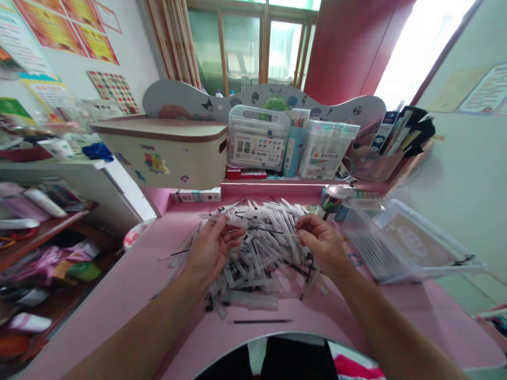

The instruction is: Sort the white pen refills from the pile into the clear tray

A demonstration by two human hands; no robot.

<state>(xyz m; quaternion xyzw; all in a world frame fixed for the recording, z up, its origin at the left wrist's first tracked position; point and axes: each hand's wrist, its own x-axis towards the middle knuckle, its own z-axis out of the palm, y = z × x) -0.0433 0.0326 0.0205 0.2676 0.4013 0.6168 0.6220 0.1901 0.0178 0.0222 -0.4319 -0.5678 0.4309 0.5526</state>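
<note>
My left hand (209, 248) pinches a translucent white pen barrel (233, 223) between thumb and fingers, its other fingers loosely curled. Opposite it, my right hand (322, 244) grips the pale end of a thin pen refill (271, 230) with its thumb and forefinger. The refill's dark part points left, toward the barrel; whether its tip touches the barrel I cannot tell. Below both hands spreads a big heap of white pen parts (253, 266), with dark refills mixed in. A single dark refill (263, 321) lies apart on the pink desk (158, 316), close to the front edge.
To the right stands an open clear plastic box (428, 269) with its lid raised. A jar (332, 199) stands behind my right hand. The shelf above the desk carries a beige bin (166, 158), a marker case (257, 140), another marker box (327, 150) and a pink holder (374, 163).
</note>
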